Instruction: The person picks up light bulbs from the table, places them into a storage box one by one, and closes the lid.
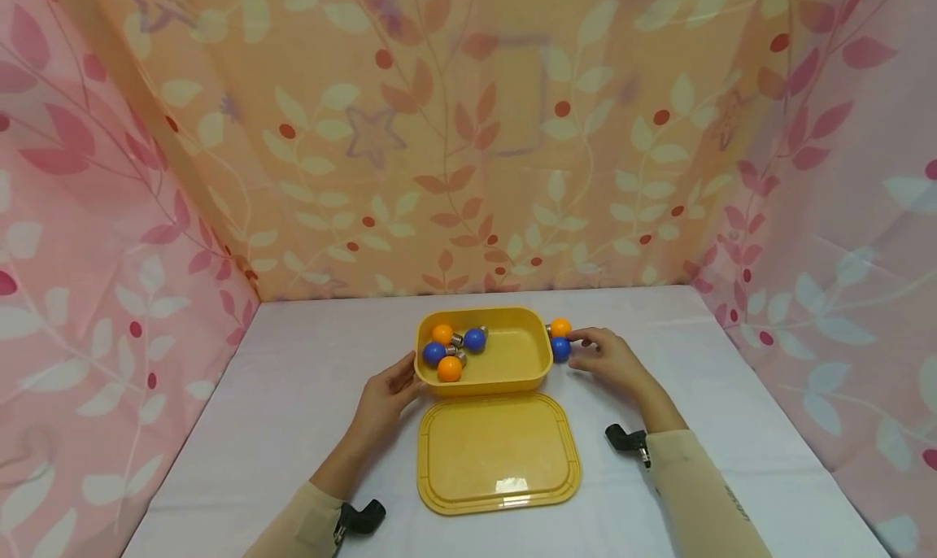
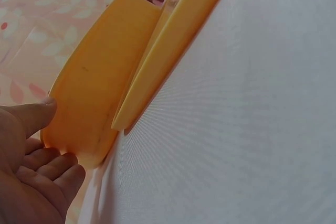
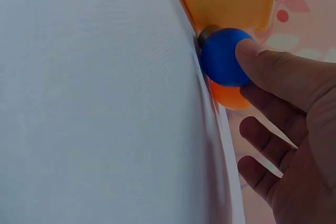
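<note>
A yellow plastic box point(image 1: 520, 355) stands uncovered, with blue and orange light bulbs inside its left half. My left hand point(image 1: 388, 391) rests against the box's left end, its fingers loosely bent in the left wrist view. At the right end, my right hand point(image 1: 607, 361) pinches a blue light bulb point(image 3: 224, 59) between thumb and forefinger; its other fingers stand apart. An orange light bulb point(image 1: 560, 327) lies just behind the blue one, partly hidden in the right wrist view. Both bulbs are outside the box, close to its wall.
A yellow lid point(image 1: 498, 452) lies flat on the white-covered table point(image 1: 315, 330), in front of the box. Patterned cloth walls point(image 1: 454, 135) enclose the back and both sides. Each wrist carries a small black camera point(image 1: 362, 517).
</note>
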The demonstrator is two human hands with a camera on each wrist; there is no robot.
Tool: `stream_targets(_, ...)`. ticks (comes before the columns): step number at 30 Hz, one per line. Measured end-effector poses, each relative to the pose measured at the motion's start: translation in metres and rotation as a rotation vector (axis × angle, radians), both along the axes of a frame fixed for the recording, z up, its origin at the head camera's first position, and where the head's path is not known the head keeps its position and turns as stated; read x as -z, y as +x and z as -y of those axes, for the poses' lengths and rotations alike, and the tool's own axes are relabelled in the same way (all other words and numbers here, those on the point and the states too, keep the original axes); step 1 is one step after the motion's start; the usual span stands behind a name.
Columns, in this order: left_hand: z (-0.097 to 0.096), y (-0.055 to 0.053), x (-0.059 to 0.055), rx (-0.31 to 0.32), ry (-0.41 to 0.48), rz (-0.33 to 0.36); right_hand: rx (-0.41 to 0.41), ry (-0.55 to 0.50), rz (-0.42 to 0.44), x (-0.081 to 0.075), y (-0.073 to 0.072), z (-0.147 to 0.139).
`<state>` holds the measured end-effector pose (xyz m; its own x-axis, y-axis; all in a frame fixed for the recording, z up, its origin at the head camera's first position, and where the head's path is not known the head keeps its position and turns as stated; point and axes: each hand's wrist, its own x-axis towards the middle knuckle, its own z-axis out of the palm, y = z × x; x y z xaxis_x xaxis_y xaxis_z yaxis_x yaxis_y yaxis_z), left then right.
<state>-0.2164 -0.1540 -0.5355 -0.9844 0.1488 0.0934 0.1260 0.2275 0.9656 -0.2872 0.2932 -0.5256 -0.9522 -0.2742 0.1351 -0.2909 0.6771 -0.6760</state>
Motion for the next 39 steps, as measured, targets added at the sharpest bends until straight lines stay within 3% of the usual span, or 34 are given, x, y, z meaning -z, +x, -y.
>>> stream_targets(9,-0.002,0.002,-0.004,-0.013,0.003,0.016,0.039,-0.024,0.06,0.005,0.001,0.008)
stream_targets(20,0.0,0.002,-0.001,-0.002,0.029,0.027,0.039,-0.021,0.012,0.012,0.0,0.022)
stream_targets(26,-0.002,0.002,-0.005,-0.003,0.02,0.014,0.043,-0.023,-0.001,0.01,0.001,0.022)
stream_targets(39,-0.002,0.002,-0.005,-0.003,0.029,0.037,0.03,0.006,0.082,-0.001,0.004,0.007)
